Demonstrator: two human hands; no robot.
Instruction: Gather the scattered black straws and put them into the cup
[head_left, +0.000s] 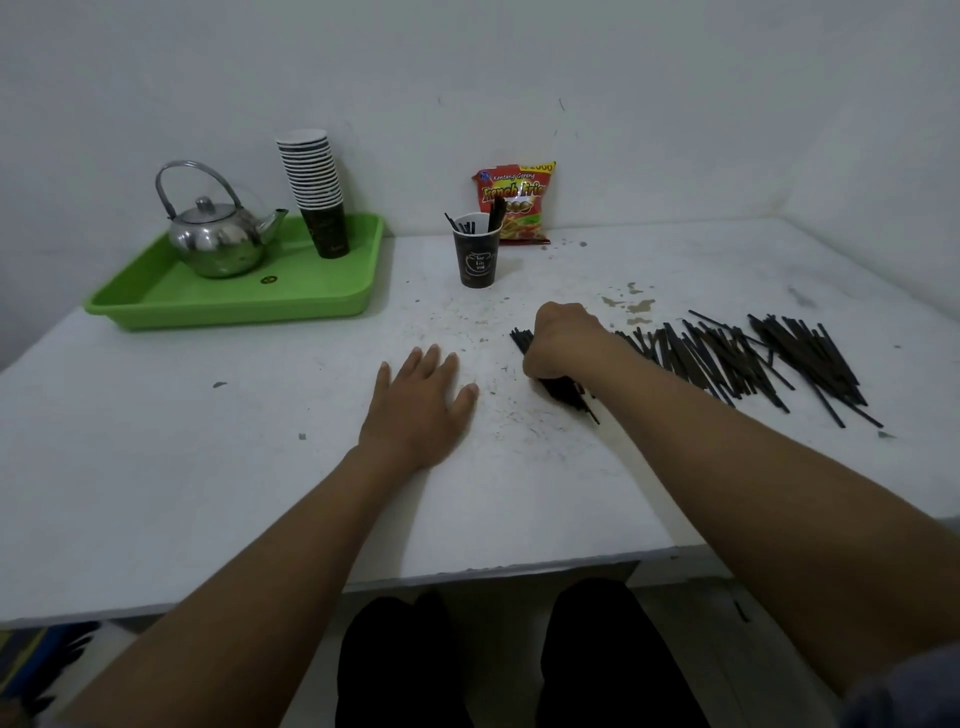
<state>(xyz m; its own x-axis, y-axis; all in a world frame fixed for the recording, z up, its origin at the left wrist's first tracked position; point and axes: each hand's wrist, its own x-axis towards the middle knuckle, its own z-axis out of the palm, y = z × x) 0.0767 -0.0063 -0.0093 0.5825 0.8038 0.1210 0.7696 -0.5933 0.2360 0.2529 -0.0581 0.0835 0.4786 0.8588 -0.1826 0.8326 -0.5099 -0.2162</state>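
right hand (558, 340) fisted round a bundle of thin black straws (563, 389); square their ends, then drop upright into the dark paper cup (476, 257) beyond.

Open tabletop (270, 467) runs from the cup (477, 257) toward the near edge, just scuffs and specks on it. Left of the cup the green tray (171, 304) blocks things, carrying a kettle (221, 236) and a tall cup stack (314, 192). Right behind the cup sits a snack bag (517, 202) (nearly touching it). Right and nearer from the cup, loose straws (737, 358) cover the surface. The cup's mouth already has a few straws poking out.
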